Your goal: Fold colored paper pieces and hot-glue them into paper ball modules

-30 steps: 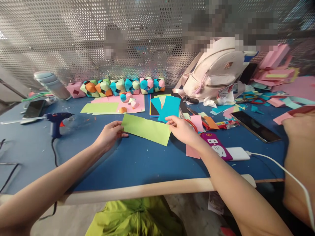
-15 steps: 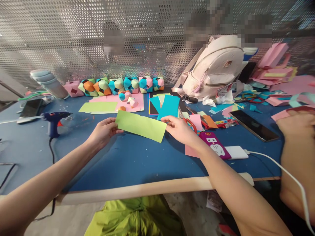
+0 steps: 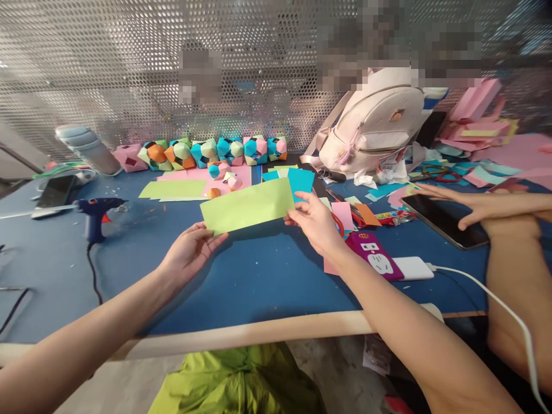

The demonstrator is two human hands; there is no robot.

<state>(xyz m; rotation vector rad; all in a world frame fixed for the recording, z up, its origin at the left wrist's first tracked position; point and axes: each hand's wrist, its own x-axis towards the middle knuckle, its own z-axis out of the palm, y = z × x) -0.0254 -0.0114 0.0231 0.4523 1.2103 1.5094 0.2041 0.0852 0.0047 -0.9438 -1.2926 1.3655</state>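
Note:
A light green paper strip (image 3: 248, 206) is held up over the blue table (image 3: 241, 287), its right end tilted higher than its left. My left hand (image 3: 192, 247) pinches the lower left corner between thumb and fingers. At the right end, my right hand (image 3: 314, 221) has its fingers closed on the strip's edge. Behind the strip lie blue paper pieces (image 3: 302, 181) and a pink sheet (image 3: 241, 175) with small folded paper pieces (image 3: 233, 181) on it. More light green strips (image 3: 172, 189) lie to the left of these.
Folded paper balls (image 3: 204, 151) line the back beside a bottle (image 3: 88, 148). A glue gun (image 3: 95, 215) stands at left. To the right are scissors (image 3: 338, 223), a backpack (image 3: 375, 123), a purple case (image 3: 375, 256), and a phone (image 3: 444, 218) under another person's hand (image 3: 470, 204).
The green strip has turned: its right end rose and its left end dropped. My left hand moved down and right. The other person's hand reached over the phone.

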